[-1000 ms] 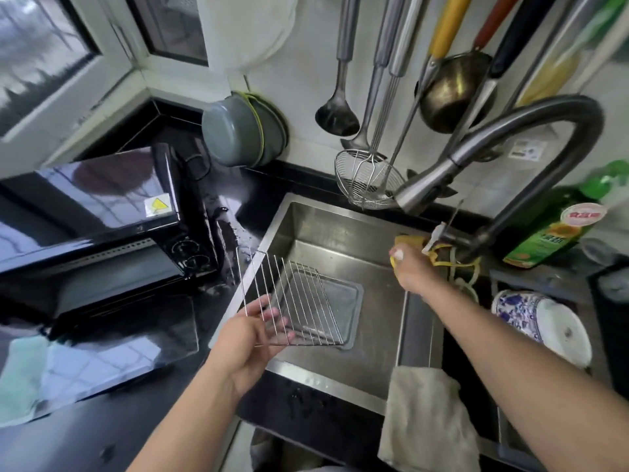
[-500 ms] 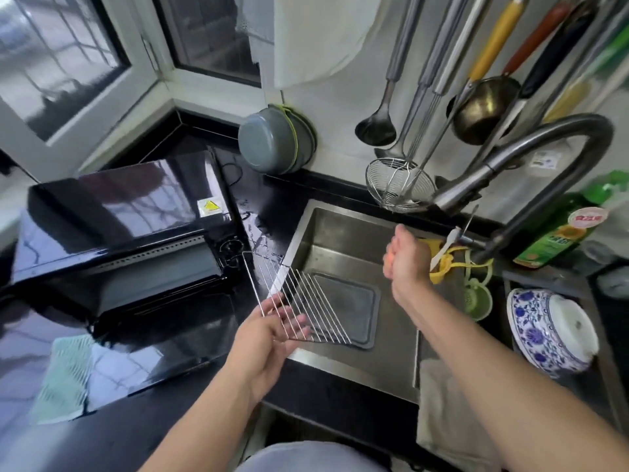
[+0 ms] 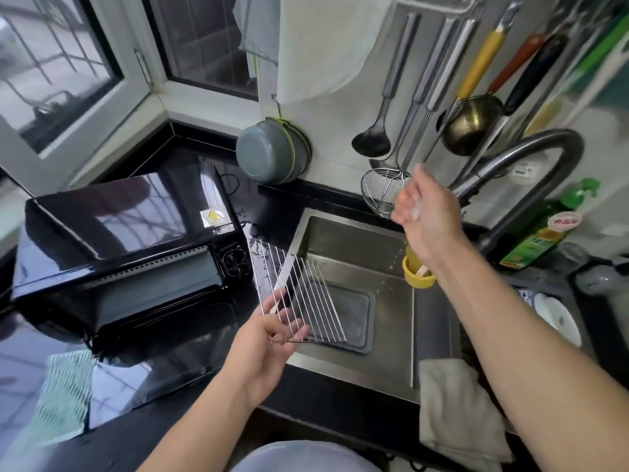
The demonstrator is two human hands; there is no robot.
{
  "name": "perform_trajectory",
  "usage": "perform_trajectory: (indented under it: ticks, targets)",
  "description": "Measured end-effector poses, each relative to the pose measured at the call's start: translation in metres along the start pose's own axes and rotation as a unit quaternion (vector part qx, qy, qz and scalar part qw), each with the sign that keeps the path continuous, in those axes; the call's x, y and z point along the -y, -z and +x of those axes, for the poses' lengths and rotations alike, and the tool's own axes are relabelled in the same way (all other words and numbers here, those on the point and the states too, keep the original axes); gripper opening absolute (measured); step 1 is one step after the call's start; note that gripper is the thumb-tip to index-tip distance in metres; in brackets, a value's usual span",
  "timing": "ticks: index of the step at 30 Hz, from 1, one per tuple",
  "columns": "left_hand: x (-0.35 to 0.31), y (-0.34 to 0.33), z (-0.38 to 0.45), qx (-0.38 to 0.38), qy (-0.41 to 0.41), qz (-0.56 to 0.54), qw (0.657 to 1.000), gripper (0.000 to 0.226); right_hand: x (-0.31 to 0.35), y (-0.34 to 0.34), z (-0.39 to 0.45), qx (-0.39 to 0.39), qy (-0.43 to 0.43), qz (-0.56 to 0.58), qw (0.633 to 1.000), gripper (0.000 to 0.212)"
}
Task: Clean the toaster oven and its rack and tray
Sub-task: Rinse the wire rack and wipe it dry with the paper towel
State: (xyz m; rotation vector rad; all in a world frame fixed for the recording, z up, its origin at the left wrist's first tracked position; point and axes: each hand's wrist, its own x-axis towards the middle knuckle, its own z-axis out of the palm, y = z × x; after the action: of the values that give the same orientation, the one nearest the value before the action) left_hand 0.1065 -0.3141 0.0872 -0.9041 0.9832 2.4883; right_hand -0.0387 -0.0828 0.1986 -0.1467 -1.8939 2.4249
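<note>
Your left-hand fingers [image 3: 292,330] pinch the near edge of the wire rack [image 3: 296,294], holding it tilted over the left rim of the sink [image 3: 354,373]. Keep that pinch firm and the rack over the basin so drips fall inside, not on the surface [image 3: 163,434]. Your right hand [image 3: 425,212] hangs loose and empty above the sink. The tray [image 3: 354,318] lies in the basin; the toaster oven [image 3: 122,247] stands open at left.
</note>
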Motion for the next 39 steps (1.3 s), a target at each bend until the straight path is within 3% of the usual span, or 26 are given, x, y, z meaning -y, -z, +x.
perform_trajectory:
  ticks: [2, 3, 4, 6, 7, 9, 11, 14, 18, 23, 26, 27, 28, 30, 31, 33, 34, 35, 37, 39]
  targets:
    - [-0.002, 0.004, 0.001, 0.001, 0.002, -0.025, 1.000, 0.056, 0.003, 0.014, 0.001, 0.079, -0.002, 0.028, 0.996, 0.018]
    - [-0.002, 0.007, 0.002, -0.005, 0.003, -0.028, 1.000, 0.046, -0.008, 0.022, -0.002, 0.092, -0.043, 0.006, 0.995, 0.006]
    - [-0.001, 0.008, 0.003, -0.011, 0.004, -0.021, 1.000, 0.041, -0.023, 0.030, -0.004, 0.086, -0.102, -0.085, 0.987, 0.005]
    - [0.002, 0.011, 0.003, -0.020, 0.002, 0.015, 1.000, 0.036, -0.085, 0.050, -0.023, 0.125, -0.209, -0.328, 0.913, 0.011]
    - [0.003, 0.012, 0.002, -0.025, -0.001, 0.035, 0.999, 0.036, -0.117, 0.060, -0.035, 0.062, -0.230, -0.414, 0.879, 0.009]
    - [0.003, 0.018, 0.000, -0.028, -0.008, 0.058, 0.998, 0.035, -0.149, 0.071, -0.054, -0.040, -0.271, -0.316, 0.908, 0.010]
    - [0.001, 0.026, -0.004, -0.028, -0.009, 0.061, 0.998, 0.036, -0.149, 0.076, -0.071, -0.077, -0.280, -0.233, 0.928, 0.008]
    - [0.003, 0.033, -0.012, -0.023, -0.004, 0.044, 0.999, 0.038, -0.128, 0.081, -0.082, -0.072, -0.258, -0.184, 0.946, 0.003]
    - [0.002, 0.033, -0.020, 0.002, -0.004, 0.024, 1.000, 0.038, -0.088, 0.081, -0.088, -0.074, -0.190, -0.226, 0.952, 0.016]
    - [-0.003, 0.031, -0.026, 0.041, -0.017, 0.020, 0.999, 0.039, -0.030, 0.072, -0.090, 0.004, -0.146, 0.002, 0.989, 0.033]
    - [-0.004, 0.031, -0.028, 0.054, -0.024, 0.034, 0.998, 0.039, -0.016, 0.083, -0.090, 0.048, -0.131, 0.179, 0.974, 0.036]
    - [-0.004, 0.031, -0.029, 0.055, -0.025, 0.036, 0.998, 0.040, -0.019, 0.085, -0.091, 0.040, -0.153, 0.163, 0.974, 0.033]
    - [-0.003, 0.031, -0.030, 0.056, -0.025, 0.036, 0.997, 0.040, -0.029, 0.089, -0.089, 0.007, -0.195, 0.077, 0.978, 0.025]
    - [-0.001, 0.032, -0.032, 0.059, -0.025, 0.037, 0.997, 0.040, -0.047, 0.092, -0.091, -0.103, -0.218, -0.246, 0.939, 0.005]
    - [-0.001, 0.032, -0.034, 0.061, -0.025, 0.041, 0.997, 0.040, -0.052, 0.092, -0.093, -0.131, -0.223, -0.290, 0.922, 0.012]
    - [-0.002, 0.032, -0.036, 0.067, -0.028, 0.047, 0.996, 0.040, -0.052, 0.096, -0.095, -0.106, -0.209, -0.146, 0.961, 0.014]
    - [-0.002, 0.033, -0.038, 0.068, -0.029, 0.052, 0.996, 0.040, -0.053, 0.100, -0.097, -0.117, -0.215, -0.112, 0.963, 0.014]
    - [-0.002, 0.034, -0.038, 0.068, -0.028, 0.057, 0.996, 0.042, -0.053, 0.103, -0.097, -0.118, -0.209, -0.204, 0.949, 0.014]
    - [-0.003, 0.035, -0.040, 0.076, -0.028, 0.067, 0.994, 0.046, -0.060, 0.103, -0.099, -0.198, -0.176, -0.391, 0.881, 0.029]
    - [-0.004, 0.037, -0.039, 0.077, -0.033, 0.086, 0.993, 0.051, -0.061, 0.102, -0.101, -0.261, -0.122, -0.365, 0.885, 0.037]
